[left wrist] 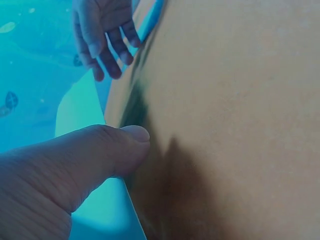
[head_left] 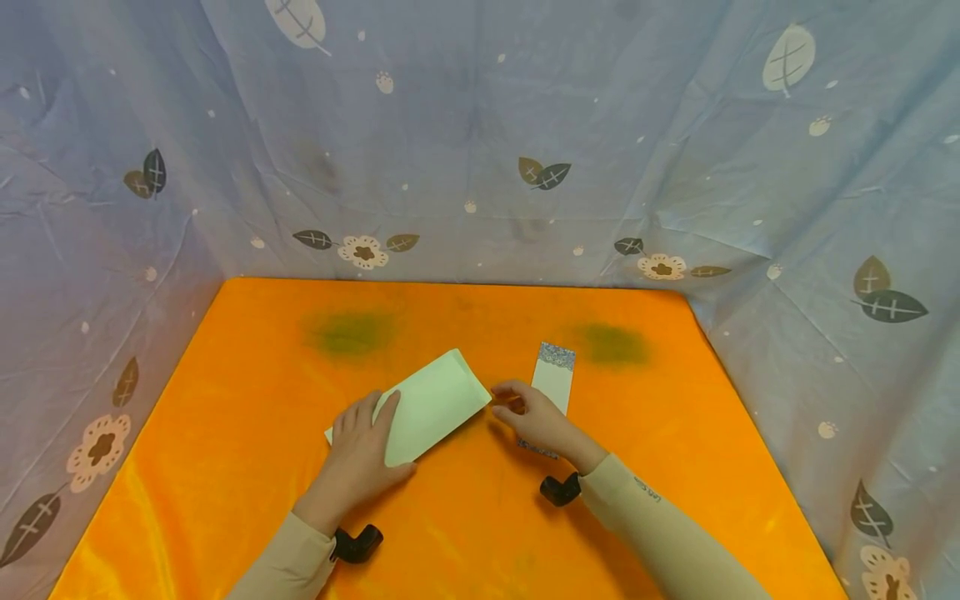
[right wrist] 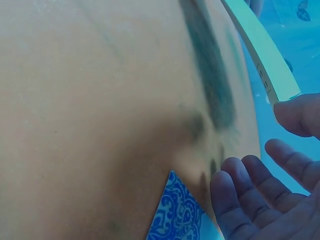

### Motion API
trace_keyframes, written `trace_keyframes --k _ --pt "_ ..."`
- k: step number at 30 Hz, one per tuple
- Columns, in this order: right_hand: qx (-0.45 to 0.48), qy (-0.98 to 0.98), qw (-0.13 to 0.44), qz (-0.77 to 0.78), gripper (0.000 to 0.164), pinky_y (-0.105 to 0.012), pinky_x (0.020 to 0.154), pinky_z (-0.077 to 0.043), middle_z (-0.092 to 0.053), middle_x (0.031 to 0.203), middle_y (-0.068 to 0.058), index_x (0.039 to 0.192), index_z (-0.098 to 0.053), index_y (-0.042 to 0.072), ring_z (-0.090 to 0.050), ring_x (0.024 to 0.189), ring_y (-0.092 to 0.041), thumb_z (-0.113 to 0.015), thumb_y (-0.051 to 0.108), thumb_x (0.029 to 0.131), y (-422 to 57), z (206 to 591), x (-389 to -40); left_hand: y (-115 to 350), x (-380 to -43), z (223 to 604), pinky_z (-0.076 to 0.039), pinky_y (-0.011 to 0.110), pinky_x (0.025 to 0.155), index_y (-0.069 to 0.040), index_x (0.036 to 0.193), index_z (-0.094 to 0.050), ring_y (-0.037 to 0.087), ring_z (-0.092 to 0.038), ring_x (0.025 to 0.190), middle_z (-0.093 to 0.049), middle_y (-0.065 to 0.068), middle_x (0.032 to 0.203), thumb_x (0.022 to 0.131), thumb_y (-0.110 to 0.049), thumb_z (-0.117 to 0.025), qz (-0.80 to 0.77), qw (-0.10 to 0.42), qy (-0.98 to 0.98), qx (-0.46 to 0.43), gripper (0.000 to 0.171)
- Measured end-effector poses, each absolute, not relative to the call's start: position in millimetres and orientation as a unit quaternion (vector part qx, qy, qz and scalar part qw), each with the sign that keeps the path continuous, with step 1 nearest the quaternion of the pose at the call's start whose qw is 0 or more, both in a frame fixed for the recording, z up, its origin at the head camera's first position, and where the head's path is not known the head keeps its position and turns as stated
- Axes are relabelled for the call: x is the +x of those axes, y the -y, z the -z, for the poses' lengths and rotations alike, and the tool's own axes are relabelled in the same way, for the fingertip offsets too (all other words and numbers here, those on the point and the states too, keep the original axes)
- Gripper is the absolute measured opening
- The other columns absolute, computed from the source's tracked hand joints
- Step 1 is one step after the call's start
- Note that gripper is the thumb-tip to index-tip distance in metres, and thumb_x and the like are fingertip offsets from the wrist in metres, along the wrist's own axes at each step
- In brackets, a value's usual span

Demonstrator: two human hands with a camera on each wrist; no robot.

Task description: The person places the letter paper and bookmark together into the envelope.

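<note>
A pale, flat envelope-like packet [head_left: 438,408] lies tilted just above the orange cloth, its shadow below the near edge. My left hand [head_left: 360,458] grips its left part, fingers across the top and thumb [left wrist: 110,150] along the near edge. Close by the packet's right corner is my right hand [head_left: 536,417], with loosely bent fingers and nothing held. In the right wrist view its thumb [right wrist: 300,115] is at the packet's end [right wrist: 272,65]; I cannot tell whether they touch. Beneath the right hand, a white strip with blue patterned ends [head_left: 555,379] lies on the cloth, partly covered.
An orange cloth [head_left: 465,533] covers the table, with two dark greenish patches [head_left: 348,333] towards the back. Grey-blue curtains [head_left: 480,125] with leaf and flower prints enclose the back and both sides. A black wrist device [head_left: 358,543] sits at each cuff.
</note>
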State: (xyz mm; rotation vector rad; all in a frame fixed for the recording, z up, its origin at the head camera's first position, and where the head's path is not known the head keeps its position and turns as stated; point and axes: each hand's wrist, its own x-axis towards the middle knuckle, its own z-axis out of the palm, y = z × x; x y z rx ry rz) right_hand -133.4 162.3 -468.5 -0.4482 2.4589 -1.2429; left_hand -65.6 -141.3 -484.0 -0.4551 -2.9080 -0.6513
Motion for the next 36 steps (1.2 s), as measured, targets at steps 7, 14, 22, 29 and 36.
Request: trace_keyframes --k 7,14,22,29,36 --pt "-0.158 -0.870 0.186 0.428 0.036 -0.037 0.087 -0.049 -0.059 0.122 0.003 0.131 -0.056 0.017 -0.058 0.107 -0.017 -0.058 0.033 0.098 -162 472 -133 143 -64 485 -0.024 0.060 0.104 -0.006 0.150 -0.032 0.045 -0.032 0.128 -0.031 0.026 0.146 0.068 -0.049 -0.084 0.220 0.047 0.963 -0.146 0.106" --pt "-0.163 -0.867 0.193 0.430 0.031 -0.035 0.083 -0.050 -0.062 0.117 0.003 0.128 -0.057 0.016 -0.059 0.104 -0.015 -0.057 0.029 0.099 -163 476 -133 145 -61 491 -0.023 0.060 0.104 -0.006 0.151 -0.031 0.045 -0.031 0.130 -0.030 0.026 0.147 0.070 -0.052 -0.082 0.221 0.026 0.964 -0.146 0.106" --pt "-0.155 -0.871 0.166 0.436 0.026 -0.031 0.071 -0.052 -0.064 0.109 0.002 0.121 -0.062 0.012 -0.060 0.095 -0.014 -0.055 0.026 0.100 -163 487 -134 143 -56 499 -0.023 0.060 0.105 -0.004 0.150 -0.034 0.045 -0.030 0.131 -0.030 0.026 0.148 0.076 -0.053 -0.076 0.238 -0.011 0.962 -0.135 0.098" --pt "-0.152 -0.872 0.161 0.437 0.023 -0.031 0.071 -0.052 -0.065 0.106 0.001 0.118 -0.063 0.013 -0.060 0.092 -0.014 -0.055 0.024 0.100 -163 490 -130 145 -54 502 -0.022 0.058 0.105 -0.007 0.151 -0.032 0.045 -0.029 0.130 -0.030 0.026 0.146 0.074 -0.051 -0.079 0.260 0.000 0.956 -0.134 0.100" --pt "-0.158 -0.867 0.152 0.447 0.024 -0.032 0.074 -0.052 -0.065 0.108 -0.001 0.119 -0.062 0.010 -0.061 0.095 -0.015 -0.055 0.023 0.100 -162 486 -130 148 -55 499 -0.024 0.059 0.105 -0.006 0.151 -0.030 0.045 -0.030 0.130 -0.031 0.028 0.145 0.074 -0.045 -0.080 0.267 0.032 0.952 -0.143 0.100"
